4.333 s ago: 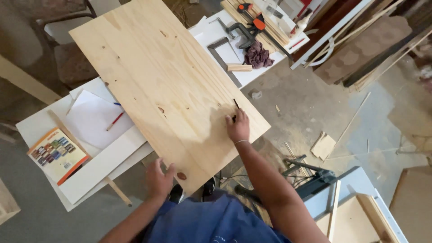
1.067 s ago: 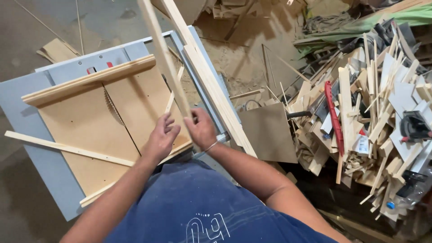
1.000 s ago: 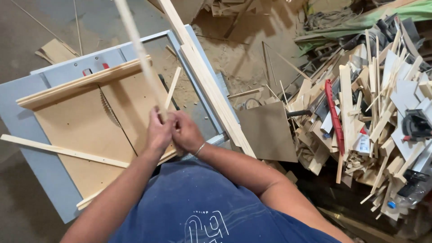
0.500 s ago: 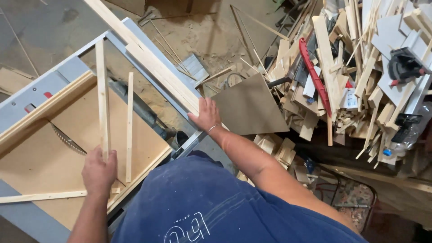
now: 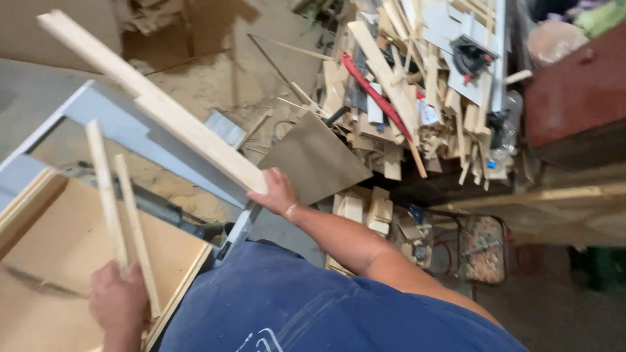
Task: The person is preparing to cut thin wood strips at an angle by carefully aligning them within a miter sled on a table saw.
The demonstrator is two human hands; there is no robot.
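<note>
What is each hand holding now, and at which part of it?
The left hand grips two thin pale wooden strips at their lower ends. The right hand holds the long pale wooden board at its near end.

Left hand [image 5: 117, 300] low at bottom left, back of hand toward the camera, fingers [image 5: 134, 281] curled into a closed fist grip, wrist running straight down out of view at the bottom edge. Right arm bare, reaching forward and up-left from the shoulder with the elbow slightly bent and the forearm on a diagonal; a thin band sits at the wrist. Right hand [image 5: 277, 192] at centre, palm down, fingers bent and wrapped in a closed hold, thumb side toward the body; both hands well apart, left lower and nearer the torso.
</note>
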